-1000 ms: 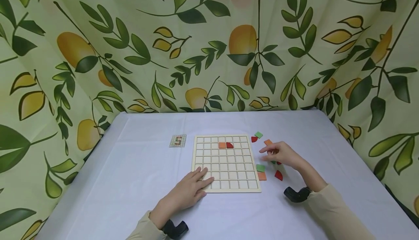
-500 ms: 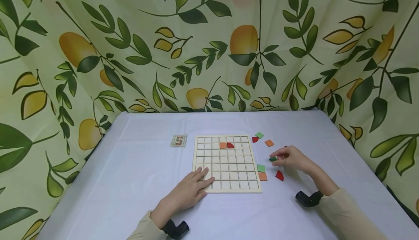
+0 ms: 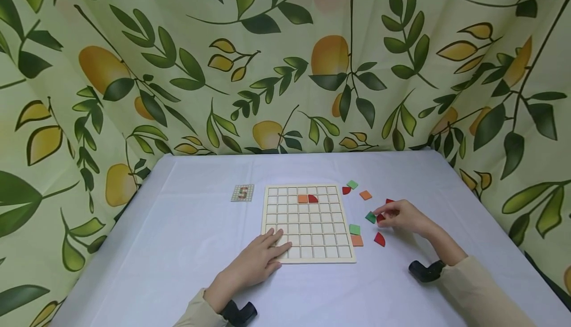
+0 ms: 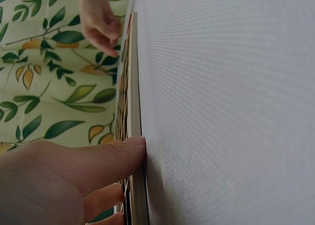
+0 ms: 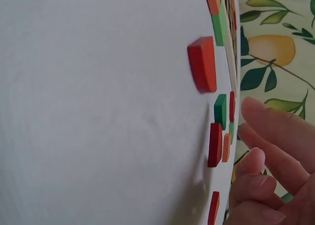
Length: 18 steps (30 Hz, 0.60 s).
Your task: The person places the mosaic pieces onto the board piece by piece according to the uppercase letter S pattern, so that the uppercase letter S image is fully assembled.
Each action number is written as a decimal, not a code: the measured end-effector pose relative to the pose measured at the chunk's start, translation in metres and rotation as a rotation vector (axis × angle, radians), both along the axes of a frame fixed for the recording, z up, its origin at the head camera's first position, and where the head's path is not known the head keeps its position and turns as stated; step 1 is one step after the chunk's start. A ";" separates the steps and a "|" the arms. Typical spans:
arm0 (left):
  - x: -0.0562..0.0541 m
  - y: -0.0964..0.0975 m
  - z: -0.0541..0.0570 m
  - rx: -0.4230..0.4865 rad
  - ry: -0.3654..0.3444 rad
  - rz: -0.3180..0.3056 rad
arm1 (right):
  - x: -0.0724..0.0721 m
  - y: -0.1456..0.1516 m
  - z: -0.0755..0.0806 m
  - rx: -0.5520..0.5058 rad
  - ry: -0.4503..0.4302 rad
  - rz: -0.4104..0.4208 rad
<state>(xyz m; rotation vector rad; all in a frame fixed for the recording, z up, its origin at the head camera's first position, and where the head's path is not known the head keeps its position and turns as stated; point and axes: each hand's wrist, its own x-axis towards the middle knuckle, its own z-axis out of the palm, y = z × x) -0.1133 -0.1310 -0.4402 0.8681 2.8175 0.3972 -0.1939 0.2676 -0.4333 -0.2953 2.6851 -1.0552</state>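
Observation:
My left hand (image 3: 256, 259) rests on the lower left corner of a pale wooden grid board (image 3: 312, 225), fingers spread. In the left wrist view its thumb (image 4: 118, 153) lies against the board's edge. On the board's upper part sit an orange square tile (image 3: 303, 198) and a red quarter-circle tile (image 3: 313, 198), side by side. My right hand (image 3: 403, 217) hovers over loose tiles right of the board. Its fingers hold nothing in the right wrist view. Nearest to them are a dark green tile (image 3: 371, 217) and a red tile (image 5: 215, 144).
A small card (image 3: 243, 193) with a gridded pattern lies left of the board. More loose tiles surround the right hand: a light green tile (image 3: 355, 229), an orange tile (image 3: 366, 195) and a red quarter-circle (image 3: 379, 239). A leaf-patterned curtain (image 3: 285, 69) hangs behind the white-covered table.
My right hand has moved rightward, away from the board's edge, over the loose tiles. The dark green tile, partly covered before, now shows more fully. My left hand stays put.

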 end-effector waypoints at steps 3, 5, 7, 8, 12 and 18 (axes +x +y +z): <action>0.000 0.000 -0.001 0.000 -0.005 0.001 | -0.002 0.005 -0.003 0.011 0.005 0.001; -0.001 0.000 -0.001 0.000 -0.008 0.002 | -0.004 0.007 -0.004 0.016 0.011 0.002; -0.001 0.000 -0.002 0.004 -0.008 0.002 | -0.006 0.010 -0.006 0.018 0.014 0.003; -0.001 0.000 -0.002 0.006 -0.007 0.002 | -0.007 0.010 -0.006 0.018 0.012 0.002; -0.001 0.000 -0.003 0.006 -0.003 -0.002 | -0.008 0.011 -0.007 0.017 -0.004 -0.004; -0.001 -0.001 -0.002 -0.001 0.000 -0.003 | -0.007 0.009 -0.005 0.032 -0.016 -0.006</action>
